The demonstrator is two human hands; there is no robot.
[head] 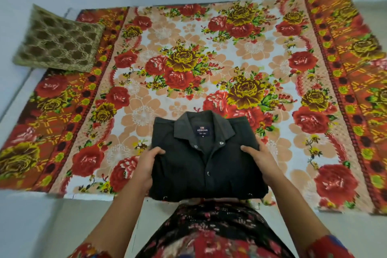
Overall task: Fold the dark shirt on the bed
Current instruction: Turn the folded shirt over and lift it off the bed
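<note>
We judge the folding to be nearly done. The dark shirt (206, 159) already sits as a compact rectangle in the lower centre of the frame, collar up toward the top of the picture, label showing, the button placket running down its middle. No sleeve or loose tail sticks out that we can see, so what seems left is only to set the bundle down squarely and perhaps smooth it.

The shirt lies between our two hands, at the near edge of the floral bedspread (209, 48). Our left hand (146, 165) grips the shirt's left side, thumb curled over the top of the cloth and the fingers hidden underneath. Our right hand (261, 163) does the same on the right side, thumb on top near the collar point, fingers tucked below. Whether the bundle rests fully on the bed or is lifted slightly off it, we cannot tell.

A patterned olive cushion (58, 42) lies in the upper left of the frame, well apart from the shirt.
</note>
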